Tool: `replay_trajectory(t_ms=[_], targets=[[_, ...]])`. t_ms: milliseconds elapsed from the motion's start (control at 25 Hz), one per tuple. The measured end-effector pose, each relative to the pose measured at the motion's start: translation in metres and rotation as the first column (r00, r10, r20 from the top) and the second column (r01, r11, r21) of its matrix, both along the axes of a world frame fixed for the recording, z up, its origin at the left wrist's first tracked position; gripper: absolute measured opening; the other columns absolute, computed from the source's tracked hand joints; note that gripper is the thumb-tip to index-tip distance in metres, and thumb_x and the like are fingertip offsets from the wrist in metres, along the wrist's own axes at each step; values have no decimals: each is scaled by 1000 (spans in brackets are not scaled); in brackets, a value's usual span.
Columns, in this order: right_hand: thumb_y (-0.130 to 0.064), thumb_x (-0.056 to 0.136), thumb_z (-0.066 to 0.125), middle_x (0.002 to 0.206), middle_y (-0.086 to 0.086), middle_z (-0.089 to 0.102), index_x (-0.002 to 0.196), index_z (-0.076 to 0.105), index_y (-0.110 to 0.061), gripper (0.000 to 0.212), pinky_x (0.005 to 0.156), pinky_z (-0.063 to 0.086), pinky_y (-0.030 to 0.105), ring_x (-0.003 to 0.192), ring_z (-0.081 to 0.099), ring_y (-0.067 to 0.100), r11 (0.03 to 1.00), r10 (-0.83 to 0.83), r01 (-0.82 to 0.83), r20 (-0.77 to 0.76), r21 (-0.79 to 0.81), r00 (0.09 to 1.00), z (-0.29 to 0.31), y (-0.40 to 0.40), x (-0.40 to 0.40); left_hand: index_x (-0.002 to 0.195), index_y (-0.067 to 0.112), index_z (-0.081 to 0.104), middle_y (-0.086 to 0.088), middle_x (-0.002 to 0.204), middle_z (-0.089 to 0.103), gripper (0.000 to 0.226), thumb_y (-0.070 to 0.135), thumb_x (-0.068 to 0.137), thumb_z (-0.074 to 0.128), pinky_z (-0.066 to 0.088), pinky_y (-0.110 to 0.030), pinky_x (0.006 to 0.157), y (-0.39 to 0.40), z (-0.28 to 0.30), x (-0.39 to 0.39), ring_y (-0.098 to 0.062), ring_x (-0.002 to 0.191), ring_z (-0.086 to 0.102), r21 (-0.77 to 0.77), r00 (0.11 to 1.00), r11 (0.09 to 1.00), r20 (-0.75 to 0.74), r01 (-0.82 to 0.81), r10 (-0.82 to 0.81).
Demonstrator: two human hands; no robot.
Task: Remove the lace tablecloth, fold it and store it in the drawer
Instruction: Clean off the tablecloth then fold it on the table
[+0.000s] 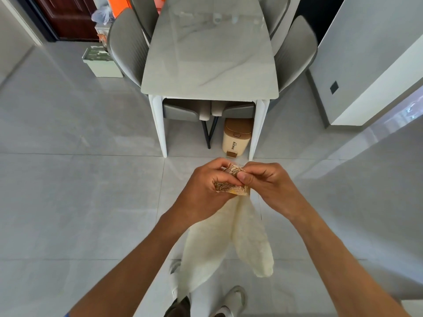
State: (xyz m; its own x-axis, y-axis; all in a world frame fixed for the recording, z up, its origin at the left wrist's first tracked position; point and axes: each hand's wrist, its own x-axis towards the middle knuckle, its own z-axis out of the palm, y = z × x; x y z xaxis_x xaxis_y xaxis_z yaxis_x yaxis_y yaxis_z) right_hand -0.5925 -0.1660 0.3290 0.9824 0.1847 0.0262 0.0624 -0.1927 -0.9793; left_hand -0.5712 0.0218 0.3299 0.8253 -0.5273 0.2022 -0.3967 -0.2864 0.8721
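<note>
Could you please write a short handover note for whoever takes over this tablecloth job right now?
Left hand and right hand: both pinch the top edge of the lace tablecloth together in front of the body.
The cloth hangs down from the hands in two loose lobes above the floor, away from the table.
Done: cloth is off the table.
Left: finish folding it, then store it in the drawer, which is not in view.
</note>
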Motion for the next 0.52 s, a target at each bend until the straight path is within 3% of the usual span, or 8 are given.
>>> replay_trajectory(t_ms=[80, 200, 320, 400, 520], targets=[[-21, 92, 65, 82, -1, 69, 90, 76, -16, 12, 68, 49, 26, 75, 64, 15, 991, -112, 115, 53, -72, 992, -3, 7, -8, 93, 15, 79, 5, 93, 68, 19, 11, 74, 83, 57, -31, 74, 1, 0, -1, -12, 83, 67, -12, 996, 996, -18, -90, 90], [-32, 93, 62, 107, -7, 58, 105, 66, -20, 18, 83, 48, 20, 100, 59, 12, 891, -347, 391, 208, -232, 914, -17, 39, -40, 90, 20, 79, 14, 86, 70, 19, 7, 77, 79, 56, -22, 73, -2, 7, -3, -7, 82, 67, 9, 982, 984, -53, -179, 179], [-35, 87, 67, 120, -13, 53, 123, 50, -25, 42, 86, 50, 14, 108, 58, 10, 823, -521, 553, 216, -127, 826, -25, 57, -61, 92, 20, 79, 16, 86, 70, 16, 11, 78, 79, 57, -20, 76, -1, 10, -7, -7, 83, 68, 48, 973, 977, -91, -210, 213], [-31, 86, 71, 110, -18, 60, 118, 52, -28, 37, 78, 52, 15, 98, 62, 7, 813, -556, 574, 163, -97, 815, -25, 54, -61, 92, 18, 79, 12, 86, 72, 15, 14, 77, 81, 58, -24, 77, 2, 9, -6, -10, 83, 69, 34, 955, 964, -131, -263, 265], [-16, 90, 68, 83, -12, 69, 94, 68, -18, 4, 69, 50, 21, 79, 64, 7, 843, -443, 476, 181, -251, 878, -29, 41, -52, 86, 18, 79, 11, 84, 72, 16, 12, 72, 85, 57, -22, 75, 7, 6, -7, -11, 81, 69, -7, 945, 963, -192, -269, 263]])
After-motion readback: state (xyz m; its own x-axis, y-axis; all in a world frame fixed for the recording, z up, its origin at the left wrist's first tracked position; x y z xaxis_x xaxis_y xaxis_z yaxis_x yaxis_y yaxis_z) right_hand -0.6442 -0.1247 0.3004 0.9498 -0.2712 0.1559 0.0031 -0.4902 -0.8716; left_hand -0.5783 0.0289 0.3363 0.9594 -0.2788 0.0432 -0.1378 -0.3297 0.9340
